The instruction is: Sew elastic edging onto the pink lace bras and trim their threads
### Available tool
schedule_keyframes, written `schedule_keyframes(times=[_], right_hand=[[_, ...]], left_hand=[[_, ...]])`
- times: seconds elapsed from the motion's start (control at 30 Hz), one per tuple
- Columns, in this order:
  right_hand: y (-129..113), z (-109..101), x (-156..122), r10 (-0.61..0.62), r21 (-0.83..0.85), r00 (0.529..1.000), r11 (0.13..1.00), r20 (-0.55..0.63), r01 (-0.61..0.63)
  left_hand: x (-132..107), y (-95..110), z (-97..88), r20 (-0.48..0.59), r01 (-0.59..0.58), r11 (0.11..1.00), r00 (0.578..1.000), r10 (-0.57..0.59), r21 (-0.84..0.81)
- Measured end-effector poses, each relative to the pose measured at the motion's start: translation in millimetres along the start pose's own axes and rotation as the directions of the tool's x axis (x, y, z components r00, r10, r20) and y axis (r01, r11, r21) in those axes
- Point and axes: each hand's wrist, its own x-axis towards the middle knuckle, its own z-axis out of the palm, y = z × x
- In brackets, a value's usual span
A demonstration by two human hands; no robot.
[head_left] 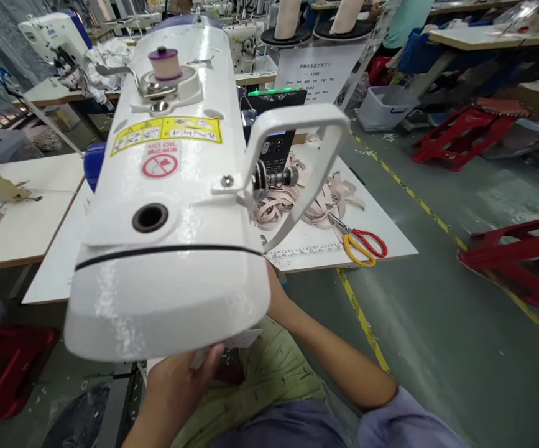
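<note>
A white sewing machine head (171, 298) fills the middle of the view and covers the work area beneath it. Below its front edge, my left hand (180, 379) is closed, thumb and fingers around a pale flat piece (244, 339) that partly shows under the head. Whether that piece is cloth or paper I cannot tell. My right hand (273, 289) reaches in behind the head's right side; only the wrist area shows, and its fingers are hidden. A white lifting-guard handle (334, 134) sticks out to the right, above the table.
Pale fabric strips (316, 202) lie heaped on the white table (390, 246), beside scissors (362, 242) with red and yellow handles. A control panel (273, 137) and thread cones (288, 18) stand behind. Red stools (525, 255) are on the floor at right.
</note>
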Motion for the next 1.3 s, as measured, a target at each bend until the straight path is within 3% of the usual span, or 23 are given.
schedule_keyframes(times=[0.13, 0.53, 0.83, 1.0, 1.13, 1.3], right_hand=[[10, 0, -17, 0.011, 0.071, 0.991, 0.998, -0.134, -0.002], [9, 1, -50, 0.098, 0.229, 0.994, 0.97, -0.043, -0.086], [-6, 3, -68, 0.094, 0.247, 0.996, 0.965, -0.005, -0.09], [-11, 4, -73, 0.09, 0.18, 0.996, 0.98, 0.001, -0.089], [-15, 1, -74, 0.049, -0.012, 0.999, 0.999, -0.017, -0.05], [-22, 0, -73, -0.003, -0.183, 1.0, 0.983, -0.005, 0.002]], left_hand=[[0, 6, -4.4, -0.027, 0.017, 1.0, 1.0, -0.016, 0.02], [-4, 15, -1.3, -0.105, -0.01, 0.996, 0.994, 0.019, 0.093], [-5, 20, -2.0, -0.025, -0.027, 0.999, 0.999, 0.028, 0.035], [-8, 21, 0.7, 0.004, -0.003, 1.0, 1.0, 0.003, 0.007], [-12, 19, 3.6, -0.022, -0.069, 0.996, 0.997, 0.068, -0.05], [-15, 20, 4.6, -0.003, 0.011, 0.999, 1.0, -0.011, -0.051]])
